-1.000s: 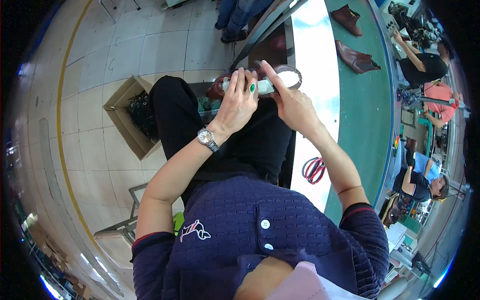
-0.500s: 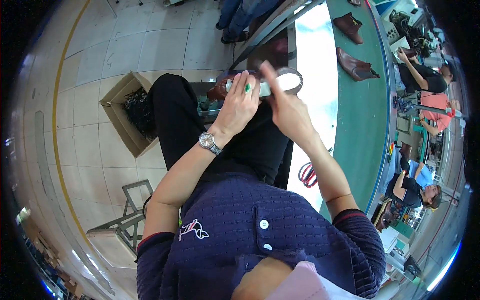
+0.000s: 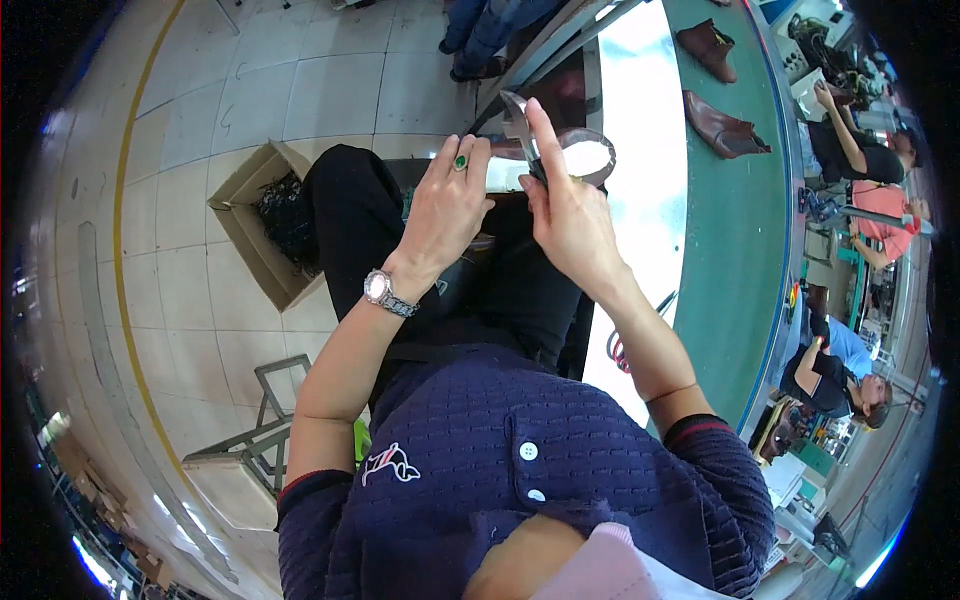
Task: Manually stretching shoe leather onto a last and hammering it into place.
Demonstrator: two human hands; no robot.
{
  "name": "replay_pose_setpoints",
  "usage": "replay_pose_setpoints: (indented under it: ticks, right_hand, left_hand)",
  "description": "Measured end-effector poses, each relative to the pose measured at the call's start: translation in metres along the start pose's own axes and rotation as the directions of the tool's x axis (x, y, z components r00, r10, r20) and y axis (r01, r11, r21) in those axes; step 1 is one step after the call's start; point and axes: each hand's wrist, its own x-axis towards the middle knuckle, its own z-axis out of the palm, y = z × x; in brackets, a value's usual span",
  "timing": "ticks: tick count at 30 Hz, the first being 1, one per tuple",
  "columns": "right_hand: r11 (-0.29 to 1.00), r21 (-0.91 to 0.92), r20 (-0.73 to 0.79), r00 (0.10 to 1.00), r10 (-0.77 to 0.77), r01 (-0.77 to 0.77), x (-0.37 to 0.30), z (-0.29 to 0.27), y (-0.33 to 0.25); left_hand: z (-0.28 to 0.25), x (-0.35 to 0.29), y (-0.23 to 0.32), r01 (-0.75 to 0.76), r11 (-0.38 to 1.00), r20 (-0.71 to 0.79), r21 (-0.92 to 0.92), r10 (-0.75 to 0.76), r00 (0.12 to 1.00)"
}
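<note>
Across my lap lies a brown shoe [image 3: 607, 140], its pale underside facing up and its middle partly hidden by my hands. My left hand [image 3: 447, 205], with a green-stoned ring and a watch at the wrist, closes over its left part. In my right hand [image 3: 575, 215] is a knife [image 3: 519, 125] with a black handle and a bright blade pointing up and away. My right index finger stretches along beside the blade. The knife is over the shoe; whether its edge touches the shoe I cannot tell.
To my right runs a white bench strip [image 3: 640, 230] beside a green conveyor belt [image 3: 735, 230] carrying brown boots [image 3: 725, 128]. Red and black looped handles [image 3: 618, 352] lie near my right forearm. A cardboard box [image 3: 250, 215] of dark scraps and a metal-framed stool [image 3: 235, 480] stand left. Several people are beyond the belt.
My left hand has moved a little left and nearer me. The right hand has shifted slightly, and the knife blade now shows clearly. The brown shoe has moved slightly right.
</note>
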Motion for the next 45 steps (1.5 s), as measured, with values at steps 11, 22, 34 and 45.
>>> replay_pose_setpoints:
  ticks: [11, 22, 34, 45]
  right_hand:
    - [0.938, -0.328, 0.009, 0.993, 0.118, -0.109, 0.018, -0.040, 0.065]
    - [0.975, 0.176, 0.571, 0.821, 0.008, -0.132, -0.044, -0.025, 0.011]
    - [0.972, -0.070, 0.734, 0.671, -0.101, 0.223, -0.008, -0.022, -0.046]
    - [0.967, 0.009, 0.559, 0.801, -0.216, 0.254, -0.028, -0.021, -0.024]
  left_hand:
    - [-0.003, -0.005, -0.023, -0.237, 0.971, 0.029, 0.025, 0.236, 0.971]
    - [-0.032, -0.085, -0.015, 0.406, 0.870, -0.129, -0.280, -0.453, 0.882]
    - [-0.024, -0.093, 0.002, 0.293, 0.954, 0.040, -0.060, -0.291, 0.956]
    - [0.003, -0.061, -0.023, 0.433, -0.466, 0.550, -0.772, -0.148, 0.822]
